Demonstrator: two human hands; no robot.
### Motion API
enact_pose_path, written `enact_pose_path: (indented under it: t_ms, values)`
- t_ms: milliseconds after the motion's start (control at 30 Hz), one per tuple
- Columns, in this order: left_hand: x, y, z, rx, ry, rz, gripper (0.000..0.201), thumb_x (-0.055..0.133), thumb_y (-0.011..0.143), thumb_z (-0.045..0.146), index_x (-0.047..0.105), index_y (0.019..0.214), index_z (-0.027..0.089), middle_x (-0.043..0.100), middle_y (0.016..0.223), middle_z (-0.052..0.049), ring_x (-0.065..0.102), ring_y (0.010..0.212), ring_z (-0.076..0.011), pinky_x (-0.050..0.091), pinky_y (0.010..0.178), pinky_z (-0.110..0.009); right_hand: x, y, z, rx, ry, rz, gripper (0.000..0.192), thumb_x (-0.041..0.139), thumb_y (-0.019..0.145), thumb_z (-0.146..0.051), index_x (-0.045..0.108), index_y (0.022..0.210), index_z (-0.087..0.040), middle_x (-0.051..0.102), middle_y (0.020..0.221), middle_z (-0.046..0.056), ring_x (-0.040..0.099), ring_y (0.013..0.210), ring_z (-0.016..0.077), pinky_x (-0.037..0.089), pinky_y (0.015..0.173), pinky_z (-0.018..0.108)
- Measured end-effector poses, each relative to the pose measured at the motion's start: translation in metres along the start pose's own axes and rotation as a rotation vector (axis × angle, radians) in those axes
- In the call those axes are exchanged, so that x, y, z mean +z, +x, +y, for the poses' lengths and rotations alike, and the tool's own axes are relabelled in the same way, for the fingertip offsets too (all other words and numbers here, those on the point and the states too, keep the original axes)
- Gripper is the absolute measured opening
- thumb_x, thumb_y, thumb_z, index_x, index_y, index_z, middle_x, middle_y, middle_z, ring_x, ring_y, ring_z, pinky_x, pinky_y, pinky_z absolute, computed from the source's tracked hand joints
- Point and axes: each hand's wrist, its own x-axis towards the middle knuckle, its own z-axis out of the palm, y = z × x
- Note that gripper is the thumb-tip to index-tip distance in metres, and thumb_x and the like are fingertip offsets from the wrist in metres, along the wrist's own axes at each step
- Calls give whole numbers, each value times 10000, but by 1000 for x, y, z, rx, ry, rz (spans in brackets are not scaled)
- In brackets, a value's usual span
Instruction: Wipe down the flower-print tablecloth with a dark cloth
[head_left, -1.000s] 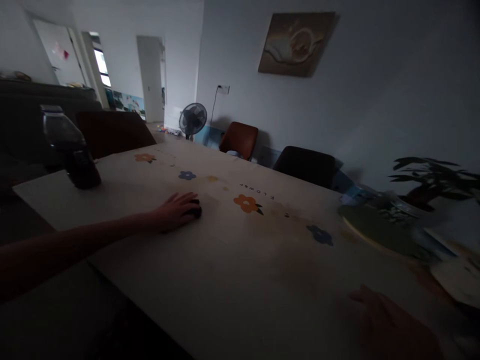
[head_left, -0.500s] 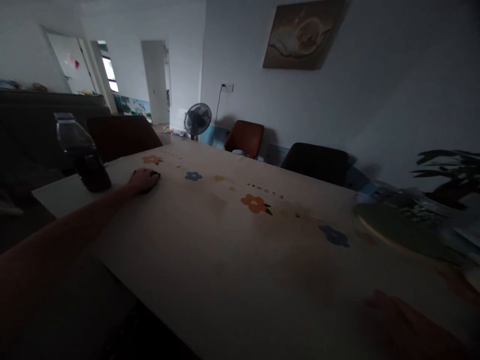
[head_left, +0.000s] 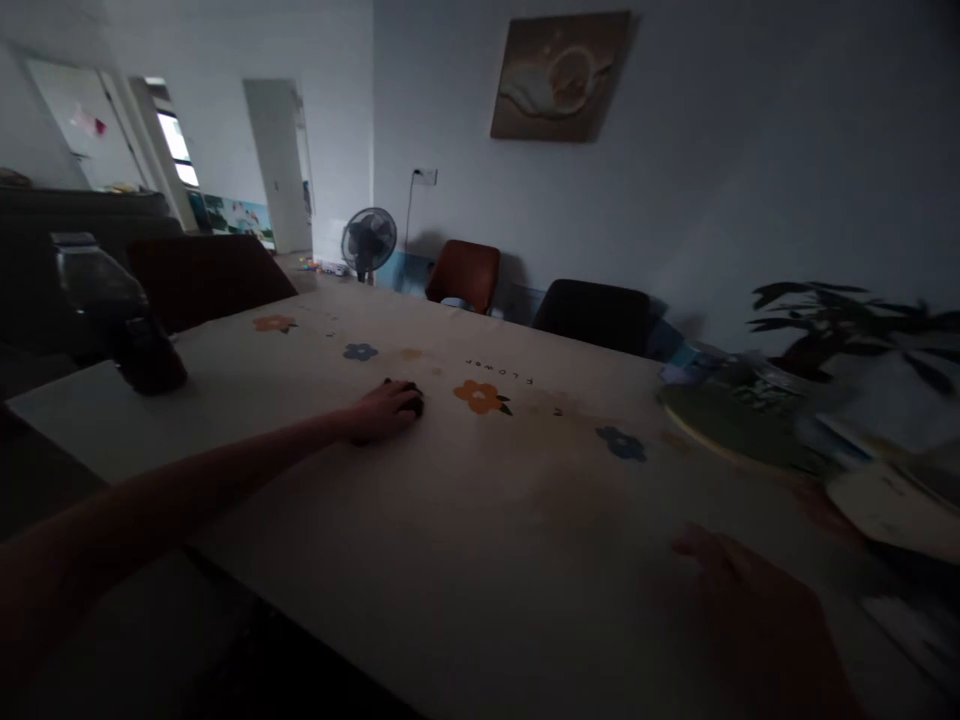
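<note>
On the tabletop [head_left: 450, 500], printed with orange and blue flowers, my left hand [head_left: 379, 412] rests with its fingers curved over a small dark rounded object [head_left: 412, 402]. The object's shape resembles a computer mouse; most of it is covered by the hand. My right hand [head_left: 739, 580] is low at the right, over the near part of the table. Its fingers reach out to the left and hold nothing that I can see, though the dim light blurs them. Left of my left arm, a clear bottle [head_left: 124, 320] with dark liquid stands on the table.
A round green board or mat [head_left: 735, 430] lies at the right, beside a potted plant [head_left: 810, 365] and several dim items. Chairs, one brown [head_left: 465, 273] and one black [head_left: 592, 315], stand beyond the far edge. A fan [head_left: 369, 242] is farther back.
My left hand has slid right across the table, with the dark object under it, toward the middle orange flower. The camera view has turned right. My right hand appears farther into view.
</note>
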Motion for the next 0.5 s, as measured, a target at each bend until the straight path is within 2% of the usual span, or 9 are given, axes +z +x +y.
enact_pose_path:
  t_ms: [100, 233, 400, 500]
  values:
    - [13, 1, 67, 179, -32, -57, 587, 382, 941, 443, 394, 1479, 209, 271, 1594, -109, 257, 1471, -264, 213, 1214, -395, -6, -4, -8, 26, 109, -74, 474, 360, 758, -589, 665, 633, -249, 716, 687, 87, 681, 659, 265, 508, 640, 374]
    - [27, 3, 153, 483, -103, -90, 587, 406, 935, 476, 423, 1456, 207, 299, 1572, -131, 297, 1448, -293, 256, 1197, -427, -11, -8, -14, -10, 145, -48, 478, 364, 792, -581, 645, 637, -227, 580, 491, 46, 606, 545, 221, 457, 599, 336]
    - [56, 17, 252, 847, -153, 70, 533, 472, 917, 475, 548, 1342, 162, 485, 1389, -162, 460, 1301, -284, 349, 1135, -404, -11, -9, -10, -40, 156, 14, 464, 368, 845, -552, 620, 636, -224, 557, 481, 27, 579, 543, 194, 407, 564, 294]
    - [73, 29, 291, 949, -159, 175, 491, 484, 915, 474, 605, 1265, 152, 545, 1288, -157, 511, 1217, -269, 368, 1114, -405, -11, -9, -6, -47, 147, 33, 456, 364, 854, -545, 610, 646, -223, 612, 552, 42, 580, 564, 185, 403, 567, 286]
